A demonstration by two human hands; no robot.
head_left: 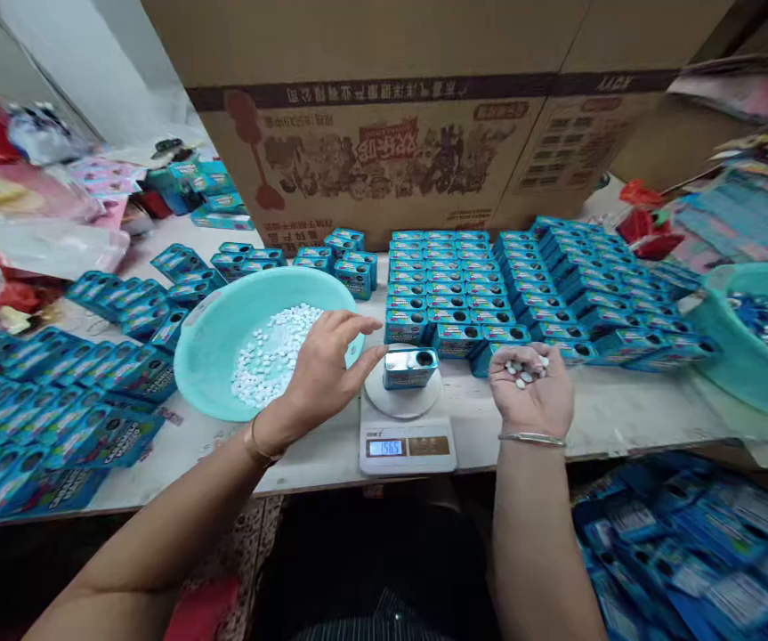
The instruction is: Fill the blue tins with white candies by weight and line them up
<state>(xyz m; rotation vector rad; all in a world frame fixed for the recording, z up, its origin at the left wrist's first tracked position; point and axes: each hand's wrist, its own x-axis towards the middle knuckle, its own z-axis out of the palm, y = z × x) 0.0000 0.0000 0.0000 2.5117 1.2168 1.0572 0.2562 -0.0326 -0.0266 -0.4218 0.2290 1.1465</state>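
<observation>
A small blue tin (410,369) with a round dark opening in its top stands upright on the pan of a white digital scale (407,452). My left hand (330,361) reaches in from the left, thumb and fingers apart, with nothing between them. Its thumb tip is at the tin's left edge; whether they touch I cannot tell. The turquoise basin (206,369) behind this hand holds many white mints (270,352). Palm up, my right hand (531,392) is cupped around several white mints (522,372), to the right of the scale.
Rows of blue tins (447,289) stand behind the scale, with more tins (56,401) at the left. A large cardboard box (384,133) forms a wall at the back. Another turquoise basin (744,374) with dark blue pieces sits right. Below lies a pile of blue tins (697,552).
</observation>
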